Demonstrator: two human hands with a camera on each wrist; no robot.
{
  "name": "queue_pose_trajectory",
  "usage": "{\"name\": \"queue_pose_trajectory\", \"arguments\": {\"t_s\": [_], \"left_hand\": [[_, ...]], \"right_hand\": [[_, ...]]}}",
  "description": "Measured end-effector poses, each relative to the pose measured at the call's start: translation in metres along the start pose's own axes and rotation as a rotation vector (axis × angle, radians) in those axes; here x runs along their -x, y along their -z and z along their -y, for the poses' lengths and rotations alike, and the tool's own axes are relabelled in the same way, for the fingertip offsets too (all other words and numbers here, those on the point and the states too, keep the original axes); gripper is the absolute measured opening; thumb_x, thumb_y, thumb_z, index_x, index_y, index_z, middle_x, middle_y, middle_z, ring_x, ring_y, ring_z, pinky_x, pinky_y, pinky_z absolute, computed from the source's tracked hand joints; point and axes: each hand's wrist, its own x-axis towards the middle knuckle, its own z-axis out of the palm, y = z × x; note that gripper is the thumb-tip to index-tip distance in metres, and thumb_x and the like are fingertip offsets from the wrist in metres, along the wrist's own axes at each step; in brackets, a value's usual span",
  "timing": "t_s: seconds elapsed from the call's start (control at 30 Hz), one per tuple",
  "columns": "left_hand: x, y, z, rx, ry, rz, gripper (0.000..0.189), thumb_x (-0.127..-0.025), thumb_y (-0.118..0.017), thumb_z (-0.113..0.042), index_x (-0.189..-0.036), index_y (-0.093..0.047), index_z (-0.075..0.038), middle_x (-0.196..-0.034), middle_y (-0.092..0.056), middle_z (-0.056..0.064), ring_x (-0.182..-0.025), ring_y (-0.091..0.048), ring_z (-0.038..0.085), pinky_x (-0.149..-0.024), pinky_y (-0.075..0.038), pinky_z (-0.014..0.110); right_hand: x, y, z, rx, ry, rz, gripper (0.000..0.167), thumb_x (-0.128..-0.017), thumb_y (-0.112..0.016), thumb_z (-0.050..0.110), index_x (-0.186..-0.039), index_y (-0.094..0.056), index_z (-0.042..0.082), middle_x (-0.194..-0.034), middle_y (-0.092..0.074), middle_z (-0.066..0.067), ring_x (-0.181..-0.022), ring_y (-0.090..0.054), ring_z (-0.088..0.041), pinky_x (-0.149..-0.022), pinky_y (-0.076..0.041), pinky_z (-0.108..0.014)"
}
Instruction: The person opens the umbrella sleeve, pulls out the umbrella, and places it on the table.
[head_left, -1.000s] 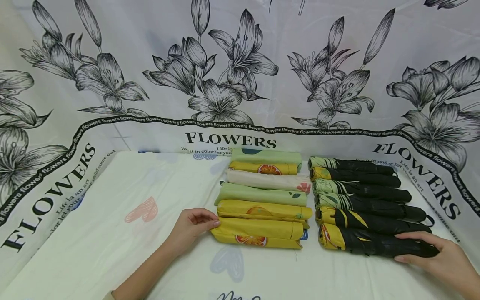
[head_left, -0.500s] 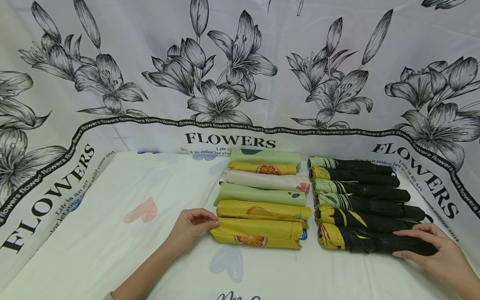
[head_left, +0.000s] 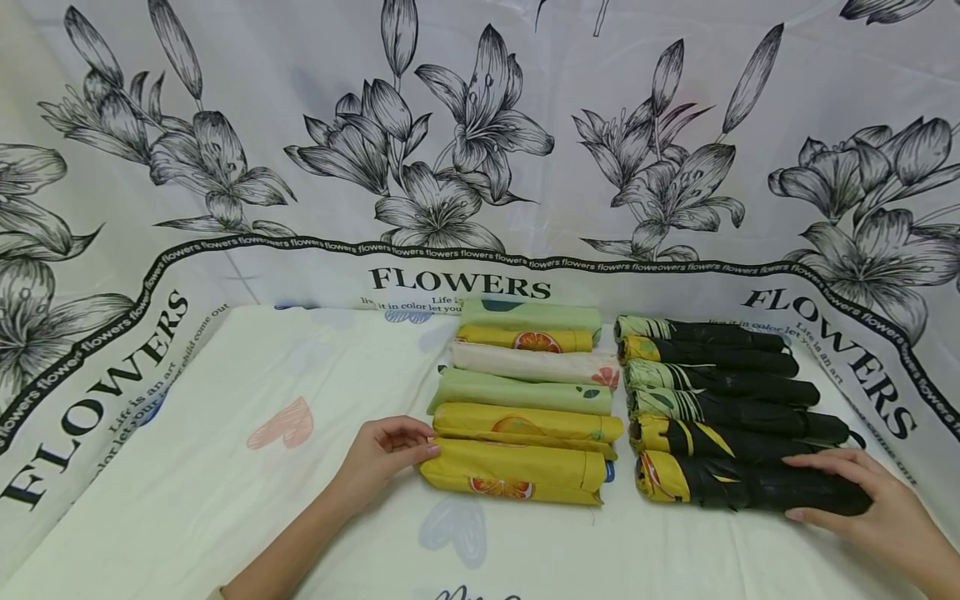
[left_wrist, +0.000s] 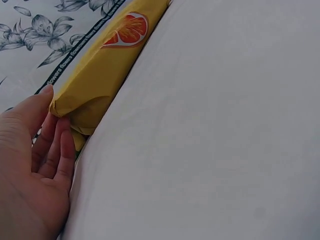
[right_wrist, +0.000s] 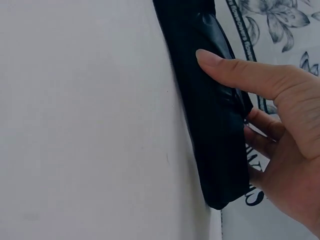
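Observation:
In the head view, my left hand point(head_left: 392, 457) pinches the left end of the nearest yellow fabric sleeve point(head_left: 517, 469), printed with an orange slice. The left wrist view shows the thumb on top of that sleeve point(left_wrist: 92, 82) and the fingers at its end. My right hand point(head_left: 862, 508) grips the right end of the nearest folded umbrella point(head_left: 750, 487), black with a yellow patterned tip. Seen from the right wrist, the thumb lies across the black umbrella point(right_wrist: 210, 115), with the other fingers partly hidden behind it.
Behind the near sleeve lie several more sleeves in yellow, green point(head_left: 525, 392) and pale pink point(head_left: 532, 360). Several folded umbrellas point(head_left: 720, 383) form a column to the right. All rest on a white cloth point(head_left: 225, 500) with heart prints, before a flower-printed curtain point(head_left: 480, 208).
The nearest yellow sleeve has turned slightly toward the front, and its lower fold looks rounder. Both hands stay almost where they were.

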Motion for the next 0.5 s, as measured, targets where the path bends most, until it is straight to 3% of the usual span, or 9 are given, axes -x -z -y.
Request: {"name": "queue_pose_trajectory", "arguments": {"t_s": [0.13, 0.2, 0.3, 0.4, 0.5], "left_hand": [[0.001, 0.0, -0.001, -0.013, 0.012, -0.02, 0.018, -0.092, -0.077, 0.003, -0.106, -0.071, 0.014, -0.088, -0.075, -0.009, -0.075, -0.068, 0.004, -0.071, -0.058, 0.019], [0.0, 0.001, -0.002, -0.019, 0.022, -0.033, 0.019, -0.092, -0.077, 0.003, -0.106, -0.071, 0.013, -0.088, -0.075, -0.009, -0.075, -0.068, 0.004, -0.071, -0.058, 0.019], [-0.001, 0.001, -0.004, -0.022, 0.04, -0.049, 0.018, -0.093, -0.077, 0.003, -0.107, -0.071, 0.013, -0.088, -0.075, -0.008, -0.074, -0.067, 0.005, -0.071, -0.058, 0.021], [-0.003, 0.003, -0.007, -0.026, 0.06, -0.063, 0.019, -0.093, -0.076, 0.002, -0.108, -0.071, 0.013, -0.087, -0.075, -0.007, -0.073, -0.067, 0.007, -0.071, -0.059, 0.022], [-0.005, 0.006, -0.011, -0.038, 0.089, -0.076, 0.021, -0.093, -0.076, 0.001, -0.109, -0.071, 0.014, -0.087, -0.075, -0.006, -0.074, -0.067, 0.009, -0.073, -0.06, 0.023]], "right_hand": [[-0.001, 0.003, 0.003, -0.027, 0.051, -0.01, 0.072, -0.058, -0.103, 0.013, -0.123, -0.072, 0.002, -0.118, -0.054, -0.015, -0.101, -0.024, 0.017, -0.095, -0.032, -0.081], [-0.002, 0.004, 0.006, -0.046, 0.076, -0.022, 0.071, -0.059, -0.103, 0.012, -0.122, -0.072, 0.002, -0.119, -0.055, -0.006, -0.102, -0.025, 0.019, -0.096, -0.031, -0.081], [-0.002, 0.006, 0.012, -0.061, 0.109, -0.045, 0.068, -0.06, -0.102, 0.01, -0.12, -0.073, 0.004, -0.118, -0.051, 0.018, -0.104, -0.029, 0.02, -0.093, -0.037, -0.076], [-0.003, 0.006, 0.018, -0.052, 0.128, -0.076, 0.067, -0.061, -0.102, 0.009, -0.122, -0.073, 0.007, -0.116, -0.046, 0.033, -0.102, -0.036, 0.019, -0.097, -0.045, -0.045], [-0.005, 0.005, 0.025, -0.043, 0.144, -0.102, 0.068, -0.063, -0.102, 0.011, -0.125, -0.073, 0.009, -0.116, -0.048, 0.031, -0.1, -0.039, 0.018, -0.083, -0.039, -0.019]]}}
